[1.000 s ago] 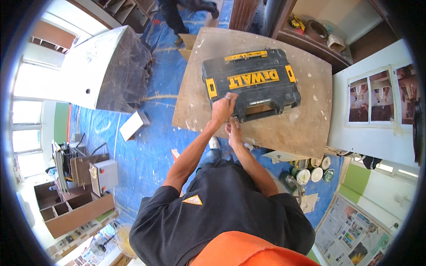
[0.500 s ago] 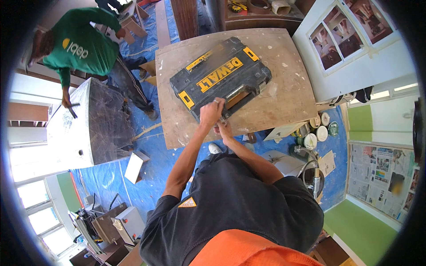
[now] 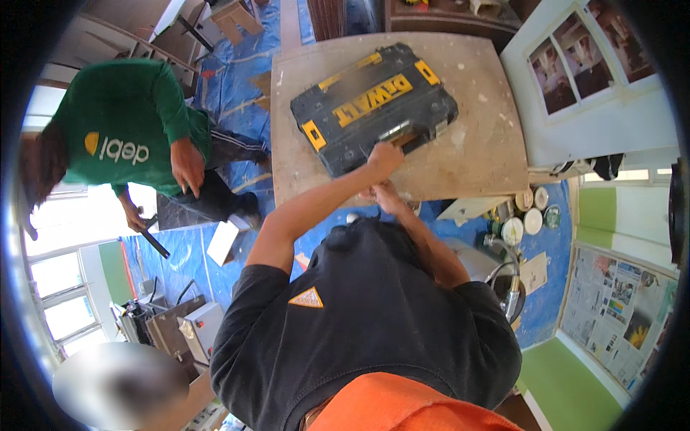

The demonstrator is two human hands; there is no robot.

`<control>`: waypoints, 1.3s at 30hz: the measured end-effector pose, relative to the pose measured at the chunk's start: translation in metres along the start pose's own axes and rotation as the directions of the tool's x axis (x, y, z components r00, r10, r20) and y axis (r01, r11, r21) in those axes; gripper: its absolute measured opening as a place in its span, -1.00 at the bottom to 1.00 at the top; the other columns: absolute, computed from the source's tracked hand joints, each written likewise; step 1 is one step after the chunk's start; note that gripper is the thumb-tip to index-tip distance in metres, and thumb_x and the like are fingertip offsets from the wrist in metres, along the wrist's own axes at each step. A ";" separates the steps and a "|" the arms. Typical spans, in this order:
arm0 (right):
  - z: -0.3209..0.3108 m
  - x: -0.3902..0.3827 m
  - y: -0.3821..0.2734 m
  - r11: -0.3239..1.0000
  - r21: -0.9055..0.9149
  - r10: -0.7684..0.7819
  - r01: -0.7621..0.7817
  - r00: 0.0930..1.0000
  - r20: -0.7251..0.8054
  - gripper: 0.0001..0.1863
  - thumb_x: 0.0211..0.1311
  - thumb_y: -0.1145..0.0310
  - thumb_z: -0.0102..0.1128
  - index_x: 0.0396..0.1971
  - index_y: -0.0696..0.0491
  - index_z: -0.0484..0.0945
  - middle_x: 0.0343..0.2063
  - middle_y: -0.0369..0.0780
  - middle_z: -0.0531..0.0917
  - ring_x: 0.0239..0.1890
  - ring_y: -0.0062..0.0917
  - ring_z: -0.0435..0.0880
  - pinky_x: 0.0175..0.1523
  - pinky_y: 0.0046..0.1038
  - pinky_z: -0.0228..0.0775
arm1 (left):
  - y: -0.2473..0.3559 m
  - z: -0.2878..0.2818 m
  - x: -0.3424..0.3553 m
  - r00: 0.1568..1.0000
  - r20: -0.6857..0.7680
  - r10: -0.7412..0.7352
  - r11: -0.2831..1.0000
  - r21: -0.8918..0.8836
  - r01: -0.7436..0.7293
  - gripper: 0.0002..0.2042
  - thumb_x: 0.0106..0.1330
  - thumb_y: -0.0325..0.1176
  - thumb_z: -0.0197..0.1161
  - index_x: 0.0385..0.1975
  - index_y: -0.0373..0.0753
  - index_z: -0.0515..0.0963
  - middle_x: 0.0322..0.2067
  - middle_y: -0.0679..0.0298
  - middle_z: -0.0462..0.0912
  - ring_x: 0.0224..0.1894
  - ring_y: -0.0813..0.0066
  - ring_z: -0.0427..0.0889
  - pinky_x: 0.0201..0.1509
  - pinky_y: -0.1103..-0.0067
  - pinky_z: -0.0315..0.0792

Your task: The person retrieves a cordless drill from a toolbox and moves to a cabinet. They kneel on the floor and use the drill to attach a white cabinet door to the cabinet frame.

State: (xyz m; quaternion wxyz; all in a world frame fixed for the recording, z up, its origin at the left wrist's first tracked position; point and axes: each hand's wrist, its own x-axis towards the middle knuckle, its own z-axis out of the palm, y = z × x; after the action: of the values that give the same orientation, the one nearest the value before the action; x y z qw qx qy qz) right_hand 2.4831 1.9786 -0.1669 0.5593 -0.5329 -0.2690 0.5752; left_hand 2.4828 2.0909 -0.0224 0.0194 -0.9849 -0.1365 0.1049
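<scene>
The black-and-yellow hard-shell tool case (image 3: 359,108) lies on the desk (image 3: 478,147). The left hand (image 3: 386,161) is curled at the case's near edge — its grip I cannot tell. The right hand (image 3: 388,197), fingers bunched, sits just short of the case — its hold hidden. Left of the case, a green-shirted co-worker (image 3: 118,122) grasps a black tool (image 3: 157,244).

Blue floor sheeting (image 3: 539,305), bright windows (image 3: 73,312), green-and-white wall (image 3: 598,208)

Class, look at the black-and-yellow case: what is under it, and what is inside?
The case rests on a pale-spotted wooden tabletop, visible around it; the patch directly underneath is covered. It looks shut, so whatever may be inside cannot be seen.
</scene>
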 end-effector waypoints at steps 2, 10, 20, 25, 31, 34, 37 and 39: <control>-0.007 0.009 0.016 0.986 -0.165 0.014 -0.004 0.998 0.057 -0.68 0.37 0.23 0.06 -0.05 0.15 0.47 -0.25 -0.13 0.66 -0.31 -0.44 0.70 -0.13 -0.42 0.64 | 0.001 0.003 0.007 0.999 0.018 -0.046 0.995 -0.085 0.047 -0.80 0.19 -0.32 0.13 -0.39 -0.27 0.67 -0.40 0.09 0.71 -0.30 0.21 0.73 -0.31 0.33 0.59; -0.025 -0.002 0.011 0.965 0.029 0.255 -0.261 0.958 0.133 -0.70 0.39 0.21 0.02 -0.19 0.16 0.53 -0.43 -0.17 0.68 -0.44 -0.52 0.68 -0.36 -0.49 0.59 | -0.008 -0.015 0.023 0.959 0.282 -0.033 0.988 -0.135 0.074 -0.63 0.16 -0.08 0.23 -0.28 -0.31 0.61 -0.30 0.08 0.70 -0.22 0.13 0.70 -0.16 0.31 0.58; -0.185 0.082 -0.077 0.975 0.152 -0.010 0.161 0.718 -0.696 -0.79 0.31 0.30 0.13 -0.21 0.12 0.53 -0.35 -0.23 0.60 -0.34 -0.50 0.62 -0.19 -0.38 0.58 | -0.011 -0.005 0.025 0.974 0.218 -0.055 0.985 -0.150 0.089 -0.58 0.12 -0.03 0.29 -0.28 -0.33 0.57 -0.33 0.05 0.69 -0.25 0.12 0.71 -0.20 0.26 0.58; -0.192 0.086 -0.091 0.909 0.366 0.111 0.198 0.734 -0.670 -0.87 0.30 0.32 0.16 -0.29 0.06 0.48 -0.43 -0.27 0.58 -0.39 -0.53 0.60 -0.20 -0.38 0.58 | -0.012 -0.008 0.024 0.981 0.191 -0.034 0.989 -0.132 0.060 -0.57 0.12 -0.03 0.29 -0.27 -0.34 0.57 -0.33 0.03 0.69 -0.25 0.11 0.71 -0.19 0.25 0.58; -0.202 0.082 -0.066 0.957 0.241 0.057 0.163 0.707 -0.705 -0.87 0.35 0.37 0.06 -0.23 0.11 0.46 -0.48 -0.25 0.58 -0.49 -0.56 0.62 -0.42 -0.49 0.56 | -0.009 -0.020 0.022 0.982 0.186 -0.025 0.988 -0.145 0.052 -0.55 0.10 -0.01 0.26 -0.26 -0.34 0.58 -0.32 0.01 0.69 -0.23 0.10 0.70 -0.16 0.22 0.57; -0.225 0.087 -0.036 0.983 -0.121 -0.178 0.137 0.585 -0.791 -0.86 0.38 0.39 -0.01 -0.21 0.14 0.45 -0.48 -0.23 0.59 -0.52 -0.56 0.62 -0.48 -0.51 0.54 | -0.007 -0.035 0.027 0.965 0.259 -0.047 0.985 -0.147 0.087 -0.53 0.09 0.02 0.21 -0.24 -0.32 0.59 -0.32 -0.01 0.68 -0.22 0.07 0.69 -0.14 0.21 0.56; -0.238 0.079 -0.006 0.952 -0.228 -0.304 0.205 0.533 -0.790 -0.85 0.39 0.41 -0.04 -0.18 0.16 0.44 -0.43 -0.21 0.60 -0.50 -0.57 0.62 -0.46 -0.52 0.53 | -0.012 -0.060 0.021 0.955 0.292 -0.047 0.991 -0.108 0.082 -0.53 0.08 0.03 0.19 -0.20 -0.26 0.60 -0.34 -0.03 0.67 -0.23 0.03 0.68 -0.13 0.20 0.54; -0.232 0.066 -0.001 0.951 -0.253 -0.309 0.178 0.504 -0.806 -0.85 0.38 0.42 -0.05 -0.17 0.15 0.45 -0.40 -0.20 0.60 -0.45 -0.57 0.62 -0.40 -0.54 0.52 | -0.027 -0.085 0.016 0.962 0.269 -0.042 0.996 -0.065 0.062 -0.54 0.08 0.04 0.20 -0.19 -0.22 0.60 -0.36 -0.04 0.66 -0.25 0.02 0.67 -0.14 0.21 0.53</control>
State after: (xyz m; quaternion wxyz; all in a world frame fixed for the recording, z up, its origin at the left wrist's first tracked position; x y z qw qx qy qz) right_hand 2.7079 1.9742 -0.2533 0.6566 -0.7358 -0.0801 0.1455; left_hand 2.5081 2.1206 0.0592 -0.0322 -0.9578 -0.1674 0.2314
